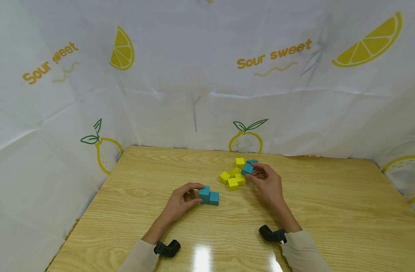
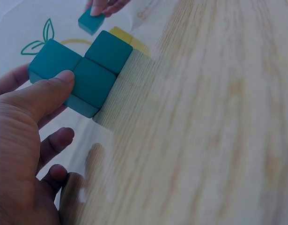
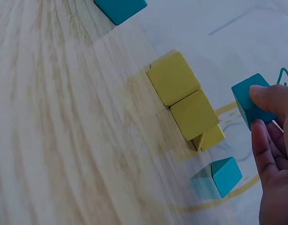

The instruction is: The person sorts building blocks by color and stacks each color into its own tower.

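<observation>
My left hand (image 1: 181,200) pinches the upper of two stacked blue cubes (image 1: 204,192) between thumb and fingers. In the left wrist view the thumb tip lies at the seam with the lower cube (image 2: 92,86). A third blue cube (image 1: 214,198) stands against the lower one on its right. Further back, my right hand (image 1: 268,183) pinches another blue cube (image 3: 256,101) between thumb and fingertips, held raised and tilted in the right wrist view. It overlaps the yellow blocks (image 1: 232,184) in the head view. Behind it lies a blue block (image 3: 227,177) with a slanted face.
Several yellow blocks sit clustered at the table's back middle, one of them wedge-like (image 1: 234,172). The wooden table (image 1: 329,204) ends at a white cloth (image 1: 180,124) printed with lemons, hanging behind and at the sides. Each wrist wears a black device (image 1: 167,248).
</observation>
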Demonstrator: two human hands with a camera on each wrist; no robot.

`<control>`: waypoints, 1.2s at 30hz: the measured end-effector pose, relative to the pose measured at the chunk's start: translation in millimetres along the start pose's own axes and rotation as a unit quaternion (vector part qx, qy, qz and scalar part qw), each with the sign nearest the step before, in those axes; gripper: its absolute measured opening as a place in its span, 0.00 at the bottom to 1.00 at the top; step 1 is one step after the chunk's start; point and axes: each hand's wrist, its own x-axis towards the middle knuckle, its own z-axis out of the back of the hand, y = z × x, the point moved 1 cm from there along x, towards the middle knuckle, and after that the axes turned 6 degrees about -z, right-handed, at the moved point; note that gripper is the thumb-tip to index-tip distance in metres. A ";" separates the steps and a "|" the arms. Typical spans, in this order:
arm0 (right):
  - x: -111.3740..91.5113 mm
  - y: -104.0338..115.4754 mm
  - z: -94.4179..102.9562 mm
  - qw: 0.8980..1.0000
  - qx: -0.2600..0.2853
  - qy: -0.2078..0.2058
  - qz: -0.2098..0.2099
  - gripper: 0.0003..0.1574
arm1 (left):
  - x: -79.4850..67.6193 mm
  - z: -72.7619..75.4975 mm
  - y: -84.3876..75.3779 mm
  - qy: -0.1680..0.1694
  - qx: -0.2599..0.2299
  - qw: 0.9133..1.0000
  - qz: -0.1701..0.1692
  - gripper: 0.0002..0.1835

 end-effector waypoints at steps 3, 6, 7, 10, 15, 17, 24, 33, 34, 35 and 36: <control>-1.6 3.0 -2.5 1.000 0.021 0.020 0.010 0.24 | -0.8 0.3 0.6 0.001 0.002 1.000 0.000 0.21; -2.7 5.5 -5.4 0.998 0.047 0.042 0.025 0.23 | -1.3 0.2 1.3 -0.001 0.002 1.000 0.002 0.21; -3.1 6.8 -6.5 0.997 0.056 0.049 0.030 0.23 | -1.3 0.2 1.3 -0.002 0.002 1.000 0.002 0.21; -4.9 11.6 -9.7 0.994 0.081 0.068 0.037 0.23 | -0.6 -0.3 1.2 -0.004 0.003 1.000 -0.001 0.21; -11.1 29.8 -14.1 0.988 0.103 0.101 0.051 0.21 | 2.9 0.6 -11.5 -0.004 -0.002 1.000 -0.006 0.21; -13.9 37.7 -15.9 0.986 0.102 0.115 0.061 0.21 | 4.7 2.4 -20.8 -0.002 -0.006 1.000 -0.005 0.21; -19.5 47.1 -24.7 0.981 0.081 0.148 0.098 0.22 | 8.0 6.1 -37.1 0.001 -0.010 1.000 -0.004 0.20; -27.5 48.5 -38.2 0.973 0.083 0.182 0.116 0.22 | 3.3 0.1 -10.6 -0.001 -0.008 1.000 0.017 0.22; -28.3 48.4 -39.5 0.972 0.083 0.186 0.114 0.22 | 2.5 -0.6 -7.2 -0.001 -0.007 1.000 0.019 0.22; -29.0 48.3 -40.7 0.972 0.082 0.189 0.113 0.22 | 1.7 -0.9 -4.4 -0.002 -0.006 1.000 0.021 0.22; -29.7 48.4 -41.8 0.972 0.080 0.192 0.110 0.22 | 1.1 -1.0 -2.4 -0.002 -0.005 1.000 0.021 0.22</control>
